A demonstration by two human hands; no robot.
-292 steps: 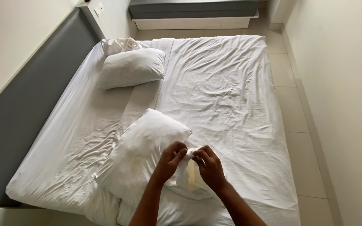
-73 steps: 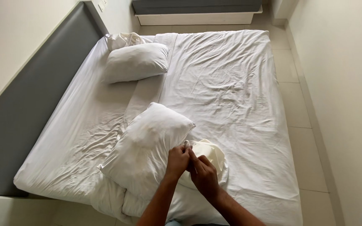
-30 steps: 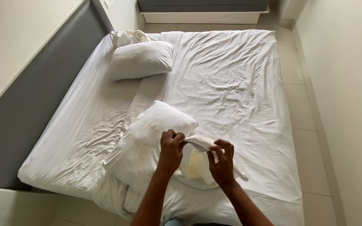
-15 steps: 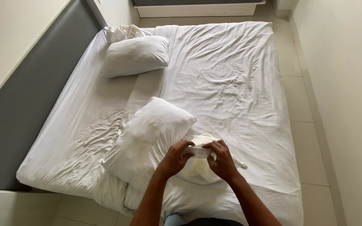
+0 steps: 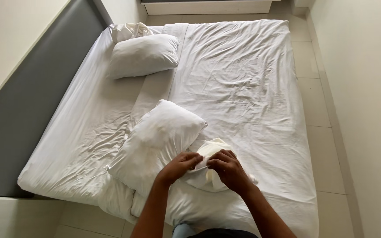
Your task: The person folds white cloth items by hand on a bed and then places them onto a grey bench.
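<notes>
Both hands have drawn together over the crumpled cream pillowcase (image 5: 209, 165).

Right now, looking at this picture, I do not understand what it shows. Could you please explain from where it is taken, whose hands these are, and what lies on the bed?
The camera sits on a person's head and looks down, so both arms belong to that person. There is no machine. The left hand and the right hand together hold a bunched cream-white cloth over the near edge of the bed. Beside the left hand lies a white pillow. A second pillow rests near the grey headboard, with a crumpled cloth behind it.
</notes>
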